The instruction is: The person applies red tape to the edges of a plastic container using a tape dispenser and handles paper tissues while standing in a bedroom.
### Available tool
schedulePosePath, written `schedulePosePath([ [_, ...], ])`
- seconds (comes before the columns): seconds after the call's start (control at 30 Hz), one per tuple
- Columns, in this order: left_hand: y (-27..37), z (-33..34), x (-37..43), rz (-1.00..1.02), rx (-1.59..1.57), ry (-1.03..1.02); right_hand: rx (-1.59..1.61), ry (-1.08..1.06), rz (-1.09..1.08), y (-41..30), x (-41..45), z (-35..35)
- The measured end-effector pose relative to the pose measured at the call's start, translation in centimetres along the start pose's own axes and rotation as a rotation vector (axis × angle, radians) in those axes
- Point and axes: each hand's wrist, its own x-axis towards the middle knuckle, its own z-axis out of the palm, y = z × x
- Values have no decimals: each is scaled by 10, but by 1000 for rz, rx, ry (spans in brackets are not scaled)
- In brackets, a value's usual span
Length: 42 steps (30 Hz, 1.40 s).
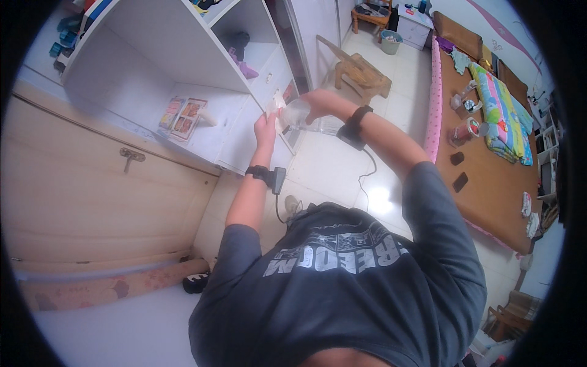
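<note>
A clear plastic bottle (296, 113) lies nearly sideways in front of the white shelf unit, its neck towards the left. My right hand (321, 104) grips the bottle from above, around its body. At the neck, where a pinkish-red ring or cap shows, my left hand (266, 129) holds a white tissue or cloth (274, 106). The fingers of the left hand are partly hidden, and whether they touch the bottle neck cannot be made out. Both wrists wear black straps with small boxes and cables.
On the shelf board (229, 133) lie picture booklets (187, 120) and a white cylinder (208, 117). A wooden chair (362, 73) stands beyond my right hand. To the right is a bed (458, 206) with jars and a folded quilt (500, 114). A door (101, 183) is at left.
</note>
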Motion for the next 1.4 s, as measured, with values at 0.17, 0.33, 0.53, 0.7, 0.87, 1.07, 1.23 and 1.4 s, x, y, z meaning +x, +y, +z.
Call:
schedulePosePath([
  [0.17,0,-7,-6,-10,-31,9,-45,-25,-20,-8,6,0],
  [0.33,4,-7,-10,-33,-106,12,-80,-50,-19,-10,11,0],
  [0.53,-1,-11,-9,-36,-93,27,-93,-38,-12,-18,11,0],
  [0.7,-1,-11,-10,-62,-153,41,-112,-85,22,-25,9,-4],
  [0.87,-6,-17,-11,-101,-182,50,-131,-137,45,-26,13,0],
  [1.07,-3,-40,-13,-177,-461,101,64,-38,-94,-32,5,10],
  [1.23,24,-71,-2,-202,-660,72,86,-4,-87,-39,30,28],
  [1.4,39,-109,22,-224,-913,44,328,189,-147,-64,57,34],
])
